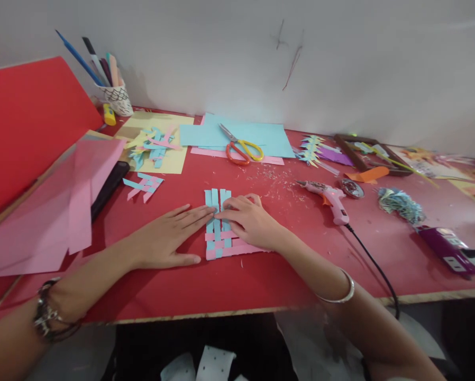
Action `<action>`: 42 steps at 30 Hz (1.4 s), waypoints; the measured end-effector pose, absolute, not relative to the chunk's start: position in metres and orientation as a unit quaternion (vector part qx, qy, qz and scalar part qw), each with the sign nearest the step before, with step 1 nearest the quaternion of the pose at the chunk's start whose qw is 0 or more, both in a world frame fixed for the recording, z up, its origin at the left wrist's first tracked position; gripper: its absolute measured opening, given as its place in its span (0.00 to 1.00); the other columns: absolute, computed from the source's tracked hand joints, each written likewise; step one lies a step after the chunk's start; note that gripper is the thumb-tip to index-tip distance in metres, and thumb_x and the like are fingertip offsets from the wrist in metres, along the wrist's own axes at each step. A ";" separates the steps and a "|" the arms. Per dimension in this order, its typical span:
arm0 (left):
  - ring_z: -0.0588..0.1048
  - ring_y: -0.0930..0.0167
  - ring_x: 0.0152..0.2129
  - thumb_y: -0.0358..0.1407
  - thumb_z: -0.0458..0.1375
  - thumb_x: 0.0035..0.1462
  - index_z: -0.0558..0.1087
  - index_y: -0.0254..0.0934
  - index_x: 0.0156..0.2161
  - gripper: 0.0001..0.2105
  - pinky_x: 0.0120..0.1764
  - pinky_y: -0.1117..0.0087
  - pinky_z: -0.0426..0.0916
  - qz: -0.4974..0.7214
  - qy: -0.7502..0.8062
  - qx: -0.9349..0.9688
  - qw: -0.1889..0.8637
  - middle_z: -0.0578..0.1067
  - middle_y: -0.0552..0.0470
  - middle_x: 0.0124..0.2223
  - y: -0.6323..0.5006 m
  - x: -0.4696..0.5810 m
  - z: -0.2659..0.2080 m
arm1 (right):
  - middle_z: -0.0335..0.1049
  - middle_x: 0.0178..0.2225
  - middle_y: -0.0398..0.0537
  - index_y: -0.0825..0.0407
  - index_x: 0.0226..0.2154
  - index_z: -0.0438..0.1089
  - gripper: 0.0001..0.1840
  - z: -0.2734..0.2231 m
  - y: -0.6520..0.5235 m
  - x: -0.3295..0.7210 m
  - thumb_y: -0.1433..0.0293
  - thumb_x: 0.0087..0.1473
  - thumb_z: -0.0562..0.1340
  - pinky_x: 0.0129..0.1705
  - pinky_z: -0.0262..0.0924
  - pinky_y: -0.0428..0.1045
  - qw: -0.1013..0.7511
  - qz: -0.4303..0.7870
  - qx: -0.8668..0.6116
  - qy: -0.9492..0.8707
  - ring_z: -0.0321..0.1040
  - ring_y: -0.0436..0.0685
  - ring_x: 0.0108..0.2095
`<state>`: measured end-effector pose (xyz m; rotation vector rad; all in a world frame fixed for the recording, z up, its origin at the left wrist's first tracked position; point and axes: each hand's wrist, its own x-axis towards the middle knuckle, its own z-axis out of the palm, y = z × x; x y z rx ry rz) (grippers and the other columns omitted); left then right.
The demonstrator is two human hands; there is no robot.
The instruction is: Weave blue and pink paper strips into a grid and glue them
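Note:
A partly woven mat of blue and pink paper strips [216,229] lies on the red table. Its blue strips run away from me, and pink strips cross them near the front edge. My left hand [168,233] rests flat, fingers stretched out, with the fingertips touching the leftmost blue strips. Over the right part of the mat, my right hand [251,221] has bent fingers closed on a blue strip; its fingertips nearly meet those of my left hand. That hand hides part of the strips beneath it.
Scissors [241,149] lie on blue paper sheets [277,138] at the back. A pink glue gun [328,197] with a black cord is on the right. Pink sheets [81,201] and a pen cup [118,99] stand left. Woven scraps [146,184] lie beyond my left hand.

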<state>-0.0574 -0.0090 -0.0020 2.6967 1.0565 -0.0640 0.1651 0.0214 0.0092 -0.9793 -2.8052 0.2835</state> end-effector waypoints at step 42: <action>0.63 0.59 0.50 0.50 0.51 0.53 0.65 0.44 0.52 0.23 0.53 0.54 0.57 0.098 0.255 0.962 0.023 0.66 0.46 0.54 -0.030 -0.045 -0.007 | 0.50 0.59 0.55 0.51 0.58 0.49 0.31 0.004 0.034 0.174 0.67 0.51 0.56 0.58 0.43 0.62 0.143 0.225 -0.382 -0.885 0.45 0.58 0.59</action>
